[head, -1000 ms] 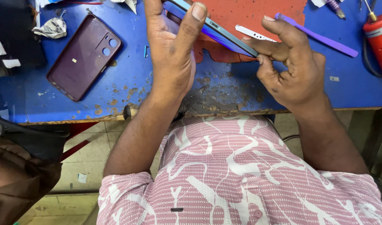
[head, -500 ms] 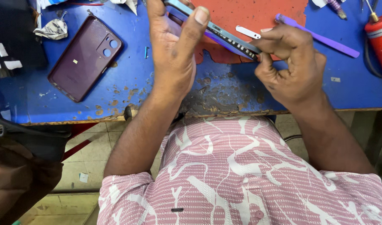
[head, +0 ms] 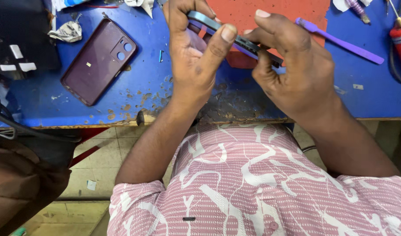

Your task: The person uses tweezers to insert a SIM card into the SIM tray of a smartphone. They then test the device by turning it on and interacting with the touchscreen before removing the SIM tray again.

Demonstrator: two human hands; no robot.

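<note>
Head view, repair desk (head: 99,111).
— What's different since a second ago?
— Right hand (head: 303,74) has closed its fingers onto the phone's (head: 235,37) edge; left hand (head: 194,52) grips the other end, thumb on the frame, above the desk.
— Meaning?
— Prying at the frame seems underway. Purple back cover (head: 97,61) lies untouched.

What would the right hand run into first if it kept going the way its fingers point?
The phone it already grips; beyond that, the left hand on the same phone, though depth is hard to judge.

Phone frame (head: 248,43) smooth metal; purple back cover (head: 97,61) matt plastic; blue tabletop (head: 156,96) worn, chipped.
</note>
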